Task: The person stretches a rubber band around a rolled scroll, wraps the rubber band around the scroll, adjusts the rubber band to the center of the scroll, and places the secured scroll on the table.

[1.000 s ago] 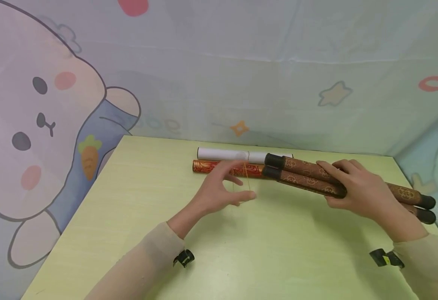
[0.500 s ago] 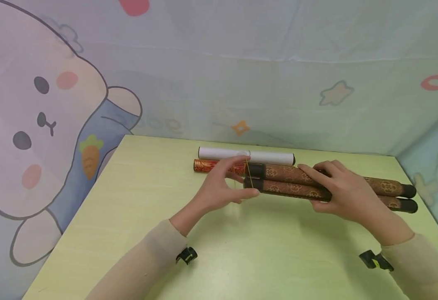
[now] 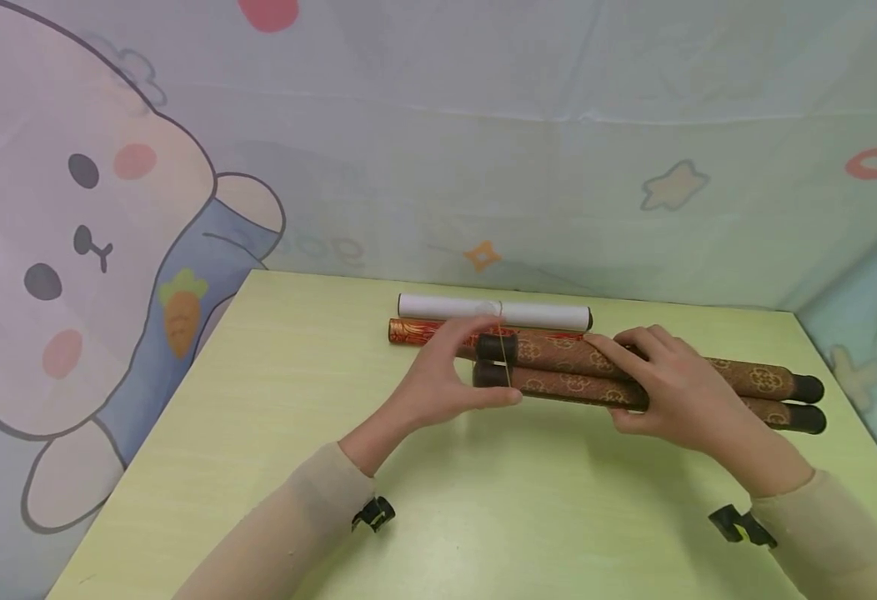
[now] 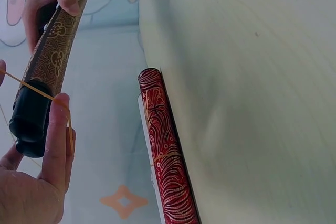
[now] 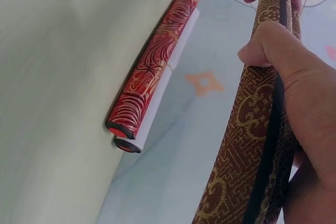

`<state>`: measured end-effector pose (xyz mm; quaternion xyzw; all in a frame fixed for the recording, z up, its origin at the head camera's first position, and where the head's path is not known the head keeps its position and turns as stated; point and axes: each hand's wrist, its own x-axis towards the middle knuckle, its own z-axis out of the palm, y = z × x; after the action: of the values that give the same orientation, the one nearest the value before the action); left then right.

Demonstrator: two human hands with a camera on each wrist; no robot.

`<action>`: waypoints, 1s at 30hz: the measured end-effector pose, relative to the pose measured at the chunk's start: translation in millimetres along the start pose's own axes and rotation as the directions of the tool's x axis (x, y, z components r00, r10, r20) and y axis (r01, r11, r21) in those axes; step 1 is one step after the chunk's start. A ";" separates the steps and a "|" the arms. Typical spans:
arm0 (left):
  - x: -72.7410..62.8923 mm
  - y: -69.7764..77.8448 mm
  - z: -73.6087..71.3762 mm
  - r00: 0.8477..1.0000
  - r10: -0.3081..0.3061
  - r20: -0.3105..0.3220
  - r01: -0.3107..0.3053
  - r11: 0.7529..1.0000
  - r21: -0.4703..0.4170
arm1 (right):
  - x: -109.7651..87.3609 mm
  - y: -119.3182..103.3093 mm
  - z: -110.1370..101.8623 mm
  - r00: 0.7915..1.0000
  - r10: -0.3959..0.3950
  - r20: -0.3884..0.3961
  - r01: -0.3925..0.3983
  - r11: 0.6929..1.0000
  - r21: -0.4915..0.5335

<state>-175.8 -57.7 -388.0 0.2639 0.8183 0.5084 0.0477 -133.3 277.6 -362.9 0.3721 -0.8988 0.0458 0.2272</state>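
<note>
Side by side, two brown, gold-patterned rolls with black end caps, looking like a double-rolled scroll [image 3: 566, 354], are gripped by my right hand [image 3: 679, 387] around their middle. My left hand [image 3: 434, 383] has its thumb and fingers spread apart, stretching a thin yellow rubber band [image 4: 32, 89] between them. The band surrounds the scroll's black left ends [image 4: 31, 111], and the fingers stand around these caps. Whether the left fingers touch the scroll I cannot tell. In the right wrist view, my right thumb [image 5: 283, 51] presses along the brown cloth.
Behind the hands, a red and gold scroll [image 3: 411, 332] and a white scroll [image 3: 438, 306] lie parallel on the pale yellow table [image 3: 273, 375]. Thin bands circle both. A cartoon-printed curtain [image 3: 408, 167] hangs along the table's back edge.
My right hand has moved left with the brown scroll, levelling it, and its black ends have entered the stretched rubber band. My left hand has stayed almost in place.
</note>
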 end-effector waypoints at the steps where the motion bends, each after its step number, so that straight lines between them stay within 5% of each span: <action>1: 0.1 0.0 0.0 1.000 0.002 0.003 -0.002 1.000 0.002 | 0.1 -0.4 0.3 1.000 -0.001 0.002 0.001 1.000 0.002; 18: 2.2 -1.6 0.1 0.998 0.050 0.042 -0.051 0.999 0.018 | 6.3 -11.8 2.4 1.000 -0.020 0.003 0.020 1.000 0.012; 30: -0.5 -6.4 -1.9 0.997 0.004 0.075 0.003 0.996 -0.090 | 6.7 -17.5 5.4 1.000 -0.011 -0.022 0.011 0.999 0.034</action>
<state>-178.5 -61.6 -392.7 0.2806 0.7921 0.5345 0.0901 -127.5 259.3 -366.3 0.3803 -0.8933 0.0637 0.2308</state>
